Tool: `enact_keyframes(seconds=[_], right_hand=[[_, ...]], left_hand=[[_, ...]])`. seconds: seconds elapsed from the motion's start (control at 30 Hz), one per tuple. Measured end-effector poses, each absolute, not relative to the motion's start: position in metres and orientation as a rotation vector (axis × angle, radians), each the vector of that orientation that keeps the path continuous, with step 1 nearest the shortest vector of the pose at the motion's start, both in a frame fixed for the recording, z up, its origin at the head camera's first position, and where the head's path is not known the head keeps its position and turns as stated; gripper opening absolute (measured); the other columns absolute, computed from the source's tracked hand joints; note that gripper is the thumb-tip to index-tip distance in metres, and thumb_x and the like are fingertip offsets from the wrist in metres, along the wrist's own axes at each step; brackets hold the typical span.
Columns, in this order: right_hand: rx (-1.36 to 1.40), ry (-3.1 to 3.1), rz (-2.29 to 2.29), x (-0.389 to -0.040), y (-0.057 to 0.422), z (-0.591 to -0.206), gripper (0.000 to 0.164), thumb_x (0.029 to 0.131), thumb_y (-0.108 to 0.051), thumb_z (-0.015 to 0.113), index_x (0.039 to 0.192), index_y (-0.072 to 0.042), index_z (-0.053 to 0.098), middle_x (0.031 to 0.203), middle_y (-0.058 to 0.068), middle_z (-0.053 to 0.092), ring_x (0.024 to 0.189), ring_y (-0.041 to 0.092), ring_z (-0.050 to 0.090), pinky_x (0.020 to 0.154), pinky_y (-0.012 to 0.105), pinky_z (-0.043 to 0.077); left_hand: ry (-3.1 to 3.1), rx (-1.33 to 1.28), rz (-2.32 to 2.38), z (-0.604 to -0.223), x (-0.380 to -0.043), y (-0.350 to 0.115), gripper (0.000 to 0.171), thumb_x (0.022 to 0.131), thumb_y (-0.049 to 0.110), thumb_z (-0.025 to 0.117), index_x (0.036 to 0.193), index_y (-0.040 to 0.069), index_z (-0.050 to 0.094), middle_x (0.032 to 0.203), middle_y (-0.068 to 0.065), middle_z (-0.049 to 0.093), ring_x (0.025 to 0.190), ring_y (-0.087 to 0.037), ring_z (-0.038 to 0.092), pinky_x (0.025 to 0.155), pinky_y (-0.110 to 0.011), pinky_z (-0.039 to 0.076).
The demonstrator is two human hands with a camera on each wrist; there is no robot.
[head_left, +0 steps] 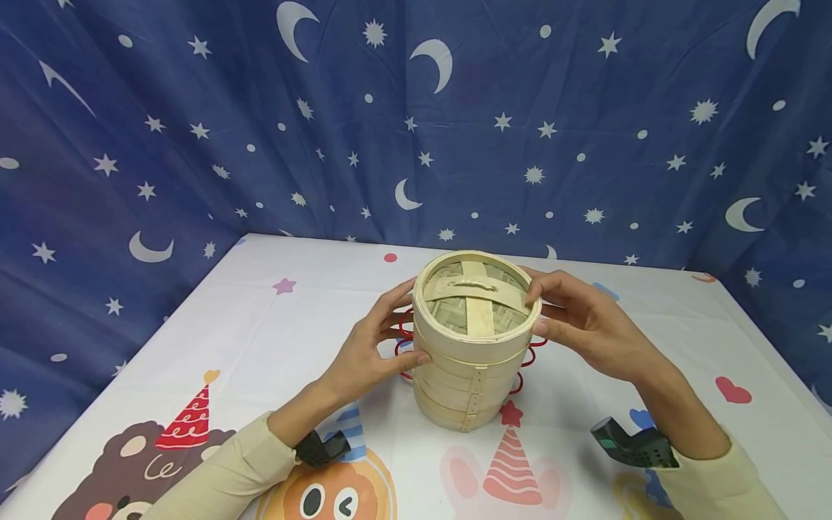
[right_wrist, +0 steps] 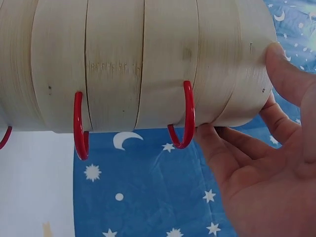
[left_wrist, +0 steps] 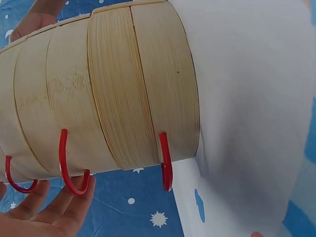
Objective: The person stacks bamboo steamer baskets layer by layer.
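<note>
A stack of round bamboo steamer baskets stands upright on the table, topped by a woven bamboo lid with a strap across it. Curved red handles stick out from both sides of the tiers. My left hand holds the stack's left side, thumb on the front and fingers reaching behind. In the left wrist view those fingers lie near a red handle. On the upper right, my right hand grips the lid's rim, its thumb at the front wall and index finger over the top edge.
The white tablecloth carries printed cartoon animals, party hats and hearts. Behind the table hangs a blue curtain with moons and stars. A black device sits at the right wrist, another device at the left.
</note>
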State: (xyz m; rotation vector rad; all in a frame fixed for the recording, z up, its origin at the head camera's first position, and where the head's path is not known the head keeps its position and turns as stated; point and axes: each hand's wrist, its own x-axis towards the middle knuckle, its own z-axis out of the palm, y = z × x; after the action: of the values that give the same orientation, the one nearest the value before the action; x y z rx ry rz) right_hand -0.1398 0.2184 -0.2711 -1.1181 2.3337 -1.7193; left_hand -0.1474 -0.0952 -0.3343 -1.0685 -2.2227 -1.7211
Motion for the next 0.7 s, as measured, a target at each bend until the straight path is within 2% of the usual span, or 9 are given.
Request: enact_keyframes(seconds=[0.1,0.2,0.4,0.6,0.67,0.7], right_hand=[[-1.125,2.323,-1.696,-0.140,0.219,-0.271,0.025,0.091,0.009,0.057,0.112,-0.002,0.049,0.145,0.016,0.037,0.140,0.025,0.028,0.098,0.028,0.044],[-1.134,2.310,-1.681,-0.140,0.220,-0.272,0.025,0.092,0.009,0.056,0.113,-0.002,0.048,0.145,0.016,0.036,0.138,0.023,0.032,0.098,0.028,0.045],[-1.123,2.276,-1.666,-0.138,0.223,-0.271,0.028,0.093,0.009,0.053,0.118,-0.002,0.046,0.144,0.016,0.035,0.126,0.020,0.047,0.083,0.028,0.053],[-1.154,2.317,-1.663,-0.136,0.228,-0.270,0.039,0.094,0.010,0.050,0.132,0.001,0.042,0.151,0.017,0.028,0.134,0.022,0.038,0.100,0.027,0.043],[-1.143,2.436,-1.621,-0.135,0.231,-0.271,0.044,0.094,0.009,0.052,0.136,-0.001,0.041,0.152,0.015,0.029,0.137,0.019,0.034,0.103,0.024,0.038],[-1.122,2.528,-1.578,-0.135,0.233,-0.272,0.047,0.094,0.007,0.053,0.138,-0.003,0.041,0.151,0.014,0.030,0.137,0.016,0.033,0.104,0.022,0.035]], left_hand=[[-2.219,-1.067,-1.730,-0.334,-0.148,-0.095,0.092,0.077,0.002,0.079,0.150,0.022,0.028,0.141,-0.005,0.045,0.113,-0.022,0.056,0.091,-0.042,0.050],[-2.218,-1.067,-1.739,-0.335,-0.148,-0.095,0.092,0.076,0.001,0.079,0.150,0.020,0.028,0.141,-0.006,0.045,0.113,-0.023,0.056,0.090,-0.043,0.050],[-2.229,-1.073,-1.724,-0.336,-0.148,-0.095,0.088,0.079,0.004,0.078,0.149,0.024,0.030,0.140,-0.003,0.047,0.112,-0.021,0.056,0.091,-0.040,0.050],[-2.237,-1.075,-1.712,-0.336,-0.148,-0.101,0.085,0.080,0.005,0.077,0.150,0.023,0.030,0.139,-0.004,0.048,0.117,-0.021,0.054,0.095,-0.039,0.048],[-2.246,-1.061,-1.698,-0.335,-0.148,-0.107,0.085,0.081,0.006,0.077,0.150,0.024,0.030,0.139,-0.002,0.047,0.120,-0.020,0.053,0.096,-0.038,0.047],[-2.256,-1.049,-1.688,-0.330,-0.146,-0.110,0.084,0.081,0.005,0.076,0.150,0.021,0.030,0.139,-0.003,0.047,0.121,-0.023,0.052,0.097,-0.040,0.046]])
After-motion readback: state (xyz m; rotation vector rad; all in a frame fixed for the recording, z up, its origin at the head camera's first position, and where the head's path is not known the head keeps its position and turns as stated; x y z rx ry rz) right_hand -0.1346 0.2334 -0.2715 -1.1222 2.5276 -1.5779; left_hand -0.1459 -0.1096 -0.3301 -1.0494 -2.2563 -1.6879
